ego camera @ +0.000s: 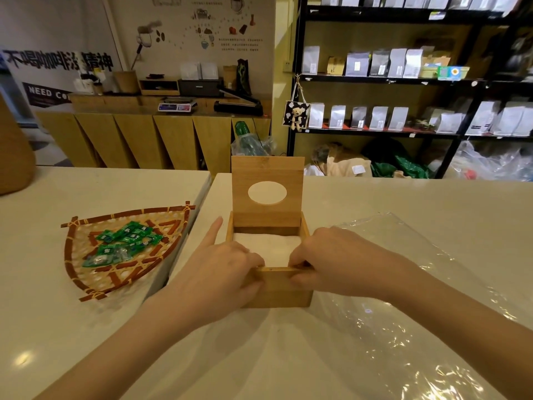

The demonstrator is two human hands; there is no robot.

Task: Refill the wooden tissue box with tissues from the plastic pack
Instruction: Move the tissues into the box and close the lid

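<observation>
Both hands, left hand (227,272) and right hand (334,259), curl fingers over the wooden tissue box (278,287) near rim, pressing white tissues (266,246) lying just beyond.

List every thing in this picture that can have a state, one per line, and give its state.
Wooden tissue box: open, white tissues inside.
Lid: raised upright, oval hole showing.
Tissues: lying in the box, below its rim.
Plastic pack: flat on the counter, looks emptied.
Left hand: fingers curled on the box's front left edge, index finger straight.
Right hand: fingers curled over the front right edge.
Woven basket: holds green wrapped sweets.
</observation>
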